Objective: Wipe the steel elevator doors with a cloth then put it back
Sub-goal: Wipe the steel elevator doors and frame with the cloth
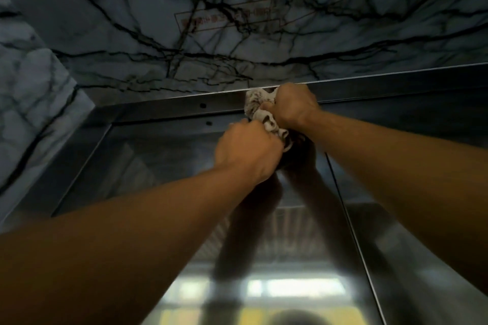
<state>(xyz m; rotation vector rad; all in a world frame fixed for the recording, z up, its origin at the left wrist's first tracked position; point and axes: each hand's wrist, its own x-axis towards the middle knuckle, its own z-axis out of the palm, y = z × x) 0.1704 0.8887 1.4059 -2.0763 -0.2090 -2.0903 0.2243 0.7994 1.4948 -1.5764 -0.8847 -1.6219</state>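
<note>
Two hands, left hand point(247, 148) and right hand point(294, 108), grip one cloth point(260, 105).

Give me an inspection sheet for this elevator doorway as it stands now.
Surface: brushed steel elevator doors, reflective, showing the arms and bright lights mirrored; centre seam runs down at right.
Job's things: crumpled pale patterned cloth, bunched at the steel top door frame.
Clutter: nothing seen.
Grippers: left hand grips the cloth's lower end; right hand grips its upper end, against the frame.
Cables: nothing seen.
Surroundings: grey marble wall with dark veins above and left of the frame; faint red-outlined sign on it, unreadable; two small round holes in the frame.
</note>
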